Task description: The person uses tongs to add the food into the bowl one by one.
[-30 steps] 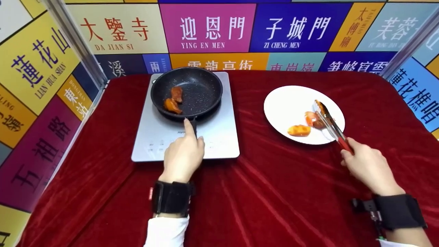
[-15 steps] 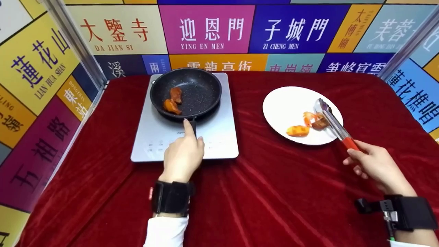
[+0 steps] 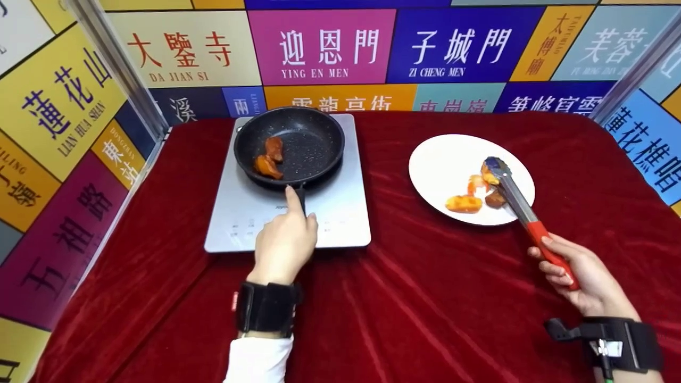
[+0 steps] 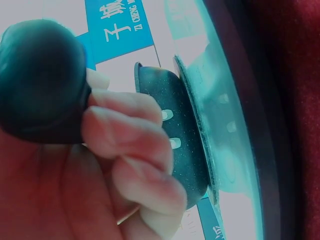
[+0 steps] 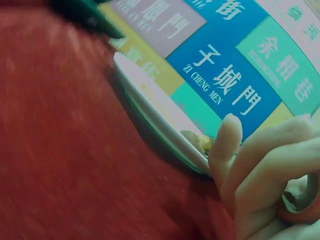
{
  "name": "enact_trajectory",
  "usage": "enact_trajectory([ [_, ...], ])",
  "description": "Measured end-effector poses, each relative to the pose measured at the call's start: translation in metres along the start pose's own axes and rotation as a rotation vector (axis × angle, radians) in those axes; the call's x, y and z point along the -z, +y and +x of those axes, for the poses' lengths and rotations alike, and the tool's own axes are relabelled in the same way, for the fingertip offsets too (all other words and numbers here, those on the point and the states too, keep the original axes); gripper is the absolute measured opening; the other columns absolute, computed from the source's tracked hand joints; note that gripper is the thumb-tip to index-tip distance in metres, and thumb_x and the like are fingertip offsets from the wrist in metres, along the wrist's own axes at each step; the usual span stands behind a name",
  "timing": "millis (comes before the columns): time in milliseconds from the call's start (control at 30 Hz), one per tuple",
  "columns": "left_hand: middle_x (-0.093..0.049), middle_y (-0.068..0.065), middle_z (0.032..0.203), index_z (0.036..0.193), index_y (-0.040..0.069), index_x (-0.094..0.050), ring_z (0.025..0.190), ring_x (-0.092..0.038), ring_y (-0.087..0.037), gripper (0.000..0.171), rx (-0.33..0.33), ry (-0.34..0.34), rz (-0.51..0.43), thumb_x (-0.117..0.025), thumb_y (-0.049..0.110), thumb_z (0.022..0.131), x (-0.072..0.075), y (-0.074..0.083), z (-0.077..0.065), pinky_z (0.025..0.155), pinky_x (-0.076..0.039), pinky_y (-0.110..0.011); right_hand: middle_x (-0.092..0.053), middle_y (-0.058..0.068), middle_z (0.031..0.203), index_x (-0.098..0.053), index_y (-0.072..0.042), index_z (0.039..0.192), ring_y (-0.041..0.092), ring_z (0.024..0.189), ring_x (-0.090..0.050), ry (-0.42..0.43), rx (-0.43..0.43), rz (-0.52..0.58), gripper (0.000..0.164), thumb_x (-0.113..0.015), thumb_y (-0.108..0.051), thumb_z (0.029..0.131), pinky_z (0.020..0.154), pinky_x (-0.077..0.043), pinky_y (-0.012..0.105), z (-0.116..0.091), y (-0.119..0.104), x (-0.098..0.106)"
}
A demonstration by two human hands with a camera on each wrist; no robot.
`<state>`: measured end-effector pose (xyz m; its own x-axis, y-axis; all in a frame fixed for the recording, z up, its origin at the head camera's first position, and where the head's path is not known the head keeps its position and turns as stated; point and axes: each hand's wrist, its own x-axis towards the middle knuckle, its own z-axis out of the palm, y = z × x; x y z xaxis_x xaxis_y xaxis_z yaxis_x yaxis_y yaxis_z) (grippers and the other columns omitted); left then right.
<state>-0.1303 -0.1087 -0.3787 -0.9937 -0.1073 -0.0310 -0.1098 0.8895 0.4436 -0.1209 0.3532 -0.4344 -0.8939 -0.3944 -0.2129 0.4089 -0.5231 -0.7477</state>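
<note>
My left hand (image 3: 284,242) grips the black handle (image 4: 42,82) of a dark speckled frying pan (image 3: 316,143), its index finger lying along the handle. Two pieces of food, a brown one (image 3: 274,148) and an orange one (image 3: 267,167), lie at the pan's left side. In my right hand (image 3: 582,271) are metal tongs (image 3: 518,202) with red grips, slanting over a white plate (image 3: 433,165). Their tips are at a yellow-orange piece (image 3: 488,174), partly covered; whether they pinch it is unclear. Beside it lie an orange-white shrimp-like piece (image 3: 477,184), a brown chunk (image 3: 495,199) and a yellow piece (image 3: 464,204).
The pan stands on a silver induction cooktop (image 3: 229,213) at the left of the table. A wrinkled dark red cloth (image 3: 404,298) covers the table, with cooktop and plate well apart. Colourful panels (image 3: 324,45) with Chinese lettering wall off the back and sides.
My right hand has turned over, so its fingers and the long red grips now show. The tong tips shifted right, then back left over the plate. My left hand and the pan stay put.
</note>
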Motion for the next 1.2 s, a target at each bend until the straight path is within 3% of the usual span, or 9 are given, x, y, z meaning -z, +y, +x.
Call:
enact_trajectory([
  [133, -0.051, -0.005, 0.055, 0.143, 0.003, -0.009, 0.045, -0.049, -0.021, 0.067, -0.003, 0.004, 0.002, -0.037, 0.037, 0.093, 0.000, 0.000, 0.000, 0.041, -0.037, -0.033, -0.054, 0.016, 0.095, -0.041, -0.005, 0.122, 0.008, 0.055, -0.035, -0.133, -0.040, 0.219, 0.034, -0.018, -0.015, 0.100, 0.044, -0.031, 0.016, 0.002, 0.008, 0.007],
  [300, -0.051, -0.006, 0.056, 0.143, 0.003, -0.009, 0.046, -0.049, -0.021, 0.067, -0.007, 0.008, 0.006, -0.037, 0.037, 0.093, 0.000, 0.000, 0.000, 0.043, -0.038, -0.034, -0.052, 0.015, 0.097, -0.037, -0.009, 0.126, 0.008, 0.057, -0.030, -0.170, -0.061, 0.325, 0.035, -0.017, -0.019, 0.100, 0.045, -0.031, 0.017, 0.003, 0.013, 0.010],
  [633, -0.060, -0.013, 0.068, 0.143, 0.002, -0.013, 0.055, -0.055, -0.026, 0.066, -0.018, 0.043, 0.018, -0.039, 0.036, 0.092, -0.002, 0.000, 0.000, 0.047, -0.040, -0.038, -0.050, 0.016, 0.098, -0.037, -0.005, 0.126, 0.010, 0.055, -0.028, -0.228, -0.035, 0.361, 0.037, -0.014, -0.018, 0.100, 0.045, -0.032, 0.018, 0.005, 0.017, 0.004],
  [867, -0.052, -0.007, 0.057, 0.143, 0.003, -0.011, 0.048, -0.050, -0.021, 0.066, -0.014, 0.024, 0.005, -0.038, 0.036, 0.093, -0.002, 0.000, 0.000, 0.043, -0.038, -0.034, -0.050, 0.016, 0.097, -0.036, -0.005, 0.125, 0.011, 0.055, -0.029, -0.237, -0.028, 0.345, 0.037, -0.014, -0.018, 0.100, 0.045, -0.033, 0.018, 0.007, 0.017, -0.009],
  [1200, -0.051, -0.005, 0.056, 0.143, 0.002, -0.011, 0.047, -0.049, -0.020, 0.066, -0.017, 0.026, 0.007, -0.039, 0.036, 0.093, -0.002, 0.000, 0.000, 0.043, -0.038, -0.033, -0.050, 0.015, 0.095, -0.036, -0.005, 0.127, 0.010, 0.054, -0.031, -0.241, -0.035, 0.311, 0.036, -0.015, -0.017, 0.100, 0.042, -0.033, 0.017, 0.018, 0.018, -0.033],
])
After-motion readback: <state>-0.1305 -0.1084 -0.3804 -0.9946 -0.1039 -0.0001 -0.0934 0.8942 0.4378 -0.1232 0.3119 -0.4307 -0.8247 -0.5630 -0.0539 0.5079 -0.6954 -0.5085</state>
